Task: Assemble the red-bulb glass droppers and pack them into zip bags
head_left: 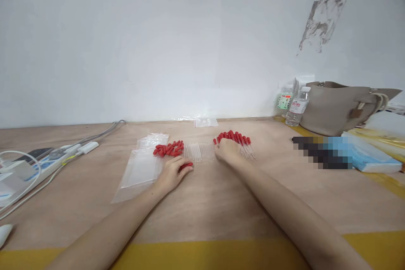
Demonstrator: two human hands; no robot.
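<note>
The left hand (174,174) is gripping a red cap (187,165) between thumb and fingers, and a part of this cap is hiding under the fingers. The right hand (228,150) is bending over the left end of the capped tubes (247,150). Its fingers are pointing down behind the hand itself, so I cannot tell if they are open or closing on something. One red tip (214,141) is showing just beyond this hand, but what is bearing it is not visible.

Between the hands, the bare tubes (198,152) are lying in a row on the worktop (202,215); being so clear, they are making it hard to count them. The loose caps (169,149) are forming a pile behind the left hand, overlapping the clear bags (142,166).

Both forearms are running out of view below. At the left, the power strip (47,164) is being cut by the edge and is partly hiding a dark flat thing (33,155). At the right, two bottles (297,107) are standing near the wall, one overlapping the other, beside a handbag (333,107). Coarse blocks are masking a dark thing (322,152) next to a blue pack (368,156).
</note>
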